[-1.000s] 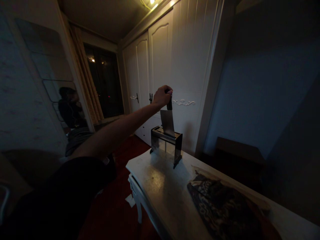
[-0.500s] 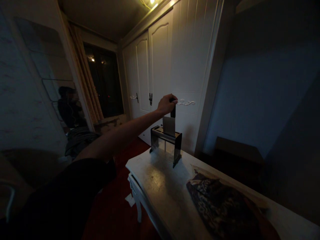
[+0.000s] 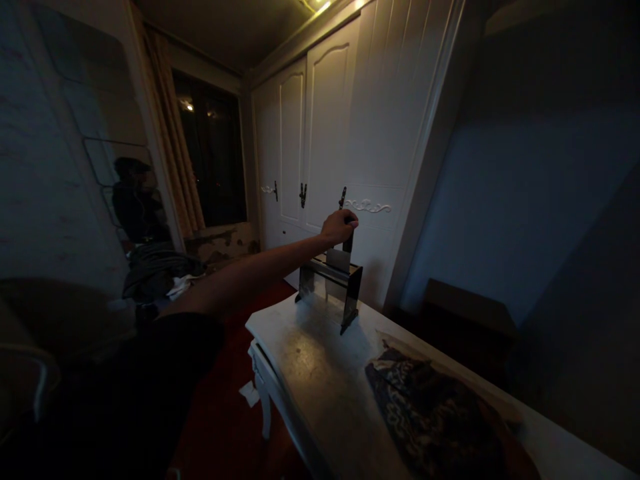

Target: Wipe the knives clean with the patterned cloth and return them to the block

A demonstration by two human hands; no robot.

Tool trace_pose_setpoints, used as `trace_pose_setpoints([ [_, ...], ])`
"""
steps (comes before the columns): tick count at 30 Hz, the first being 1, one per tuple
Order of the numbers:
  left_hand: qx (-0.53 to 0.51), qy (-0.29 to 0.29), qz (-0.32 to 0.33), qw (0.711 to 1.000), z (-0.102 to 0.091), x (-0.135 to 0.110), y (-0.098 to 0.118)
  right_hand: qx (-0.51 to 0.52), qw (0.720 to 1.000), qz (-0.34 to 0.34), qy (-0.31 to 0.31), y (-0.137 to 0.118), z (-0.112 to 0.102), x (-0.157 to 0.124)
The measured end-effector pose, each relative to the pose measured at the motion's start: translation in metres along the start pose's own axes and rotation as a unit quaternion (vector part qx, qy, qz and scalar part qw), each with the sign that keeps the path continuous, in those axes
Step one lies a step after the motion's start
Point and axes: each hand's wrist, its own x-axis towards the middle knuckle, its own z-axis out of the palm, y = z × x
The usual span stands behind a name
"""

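My left hand (image 3: 339, 227) reaches out from the left and is closed around the dark upright handle of a broad-bladed kitchen knife (image 3: 339, 259). The knife's blade points down, its lower part inside a slot in the top of a knife block (image 3: 353, 293). Clear-looking sides and dark end panels make up the block, which stands on feet near the far end of a white table (image 3: 300, 380). My right hand is out of view.
Dark patterned cloth (image 3: 430, 407) lies on the table's near right part. White wardrobe doors (image 3: 327, 133) rise behind. A brown box-like piece (image 3: 470, 307) stands beyond the table. Clothes (image 3: 155, 270) are heaped at left, near a person (image 3: 135, 200) seen in a mirror.
My left hand has moved down with the knife, and the blade sits deeper in the block. The camera view has shifted slightly.
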Motion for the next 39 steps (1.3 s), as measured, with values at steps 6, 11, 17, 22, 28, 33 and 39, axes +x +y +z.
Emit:
trace_pose_setpoints([
  [6,0.021,-0.020,-0.014,0.999,0.013,-0.010,-0.007,-0.017,1.000,-0.001,0.008,0.010,-0.003,0.007],
  [11,0.033,-0.037,-0.027,0.998,0.025,-0.019,-0.013,-0.036,0.999,-0.031,0.006,0.014,-0.010,0.006],
  [17,0.038,-0.050,-0.043,0.997,0.032,-0.027,-0.020,-0.066,0.996,-0.063,-0.007,0.012,-0.018,0.010],
  [22,0.038,-0.049,-0.040,0.997,0.034,-0.032,-0.025,-0.099,0.990,-0.098,-0.012,0.011,-0.022,0.009],
  [28,0.032,-0.055,-0.039,0.997,0.033,-0.034,-0.025,-0.105,0.992,-0.068,-0.016,-0.012,-0.015,-0.001],
  [33,0.038,-0.060,-0.036,0.997,0.032,-0.033,-0.024,-0.078,0.996,-0.043,-0.003,-0.015,-0.011,-0.004],
  [39,0.050,-0.097,-0.026,0.994,0.028,-0.031,-0.024,-0.071,0.996,-0.053,-0.006,-0.018,-0.011,-0.005],
])
